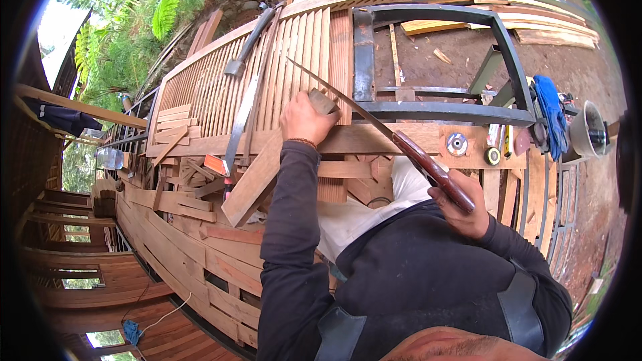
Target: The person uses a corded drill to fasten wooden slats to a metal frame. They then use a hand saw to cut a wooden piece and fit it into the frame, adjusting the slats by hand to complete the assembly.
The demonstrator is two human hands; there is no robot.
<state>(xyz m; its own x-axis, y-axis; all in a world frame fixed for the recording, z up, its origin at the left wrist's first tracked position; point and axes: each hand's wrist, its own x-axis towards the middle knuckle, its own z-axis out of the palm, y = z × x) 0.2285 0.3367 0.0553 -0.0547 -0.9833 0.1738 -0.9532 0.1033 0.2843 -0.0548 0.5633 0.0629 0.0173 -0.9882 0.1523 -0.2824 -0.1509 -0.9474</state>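
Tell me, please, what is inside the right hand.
The right hand holds a brown handle, from which a long blade extends; the handle's underside is covered and cannot be seen.

The black metal frame (445, 112) leaves open room inside, but a long blade (364, 113) slants over the slatted panel (214, 80).

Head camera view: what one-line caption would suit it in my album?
At a slatted wooden panel, the left hand grips a piece of wood, the right hand a long brown-handled tool.

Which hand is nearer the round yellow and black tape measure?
Right: the right hand is just on the near side of the tape measure; the left hand is far to its left.
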